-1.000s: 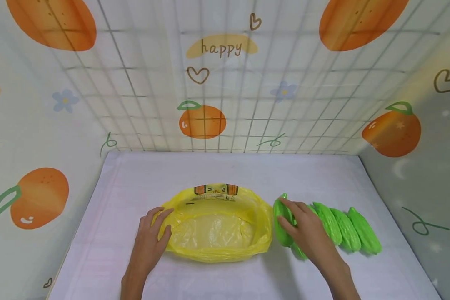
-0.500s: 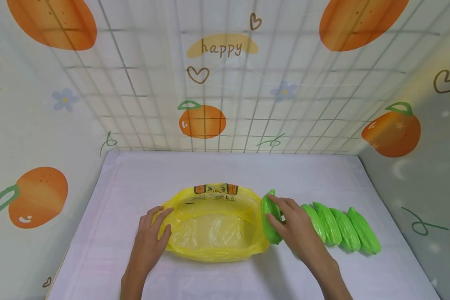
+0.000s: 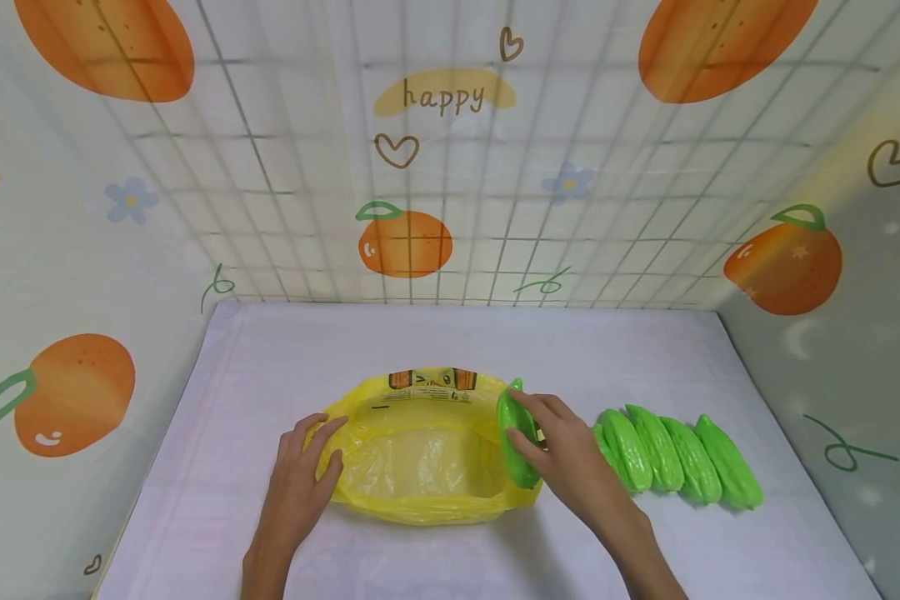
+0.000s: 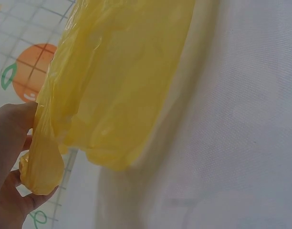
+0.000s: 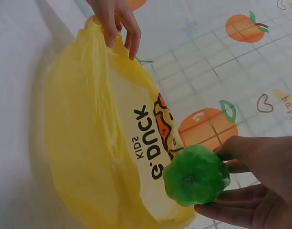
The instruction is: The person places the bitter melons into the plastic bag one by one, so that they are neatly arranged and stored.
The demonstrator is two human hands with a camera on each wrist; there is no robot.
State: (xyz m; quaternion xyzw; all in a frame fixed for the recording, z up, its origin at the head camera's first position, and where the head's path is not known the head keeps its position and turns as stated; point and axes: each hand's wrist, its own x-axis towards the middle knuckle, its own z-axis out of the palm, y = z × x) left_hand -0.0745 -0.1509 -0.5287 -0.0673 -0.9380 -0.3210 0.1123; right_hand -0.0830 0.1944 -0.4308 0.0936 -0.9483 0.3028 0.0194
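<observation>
My left hand (image 3: 296, 475) holds the left rim of a yellow plastic bag (image 3: 427, 510), fingers curled over the edge. The bag stands with its mouth spread wide; its visible inside holds nothing. In my right hand (image 3: 570, 454) is a bright green, ribbed bitter melon (image 5: 191, 174), pinched between thumb and fingers. It hangs tilted above the bag's right rim, its lower end level with that edge in the head view. From the right wrist camera only its rounded end shows, with duck lettering printed on the bag behind it.
Several more green bitter melons (image 3: 678, 458) lie side by side on the white tabletop (image 3: 607, 350), right of the bag. My right forearm crosses in front of them. A cloth wall with printed oranges (image 3: 405, 243) and a grid rises behind and at both sides.
My right hand has carried the bitter melon leftward from beside the row to over the bag's right rim. The left hand and the bag have hardly moved.
</observation>
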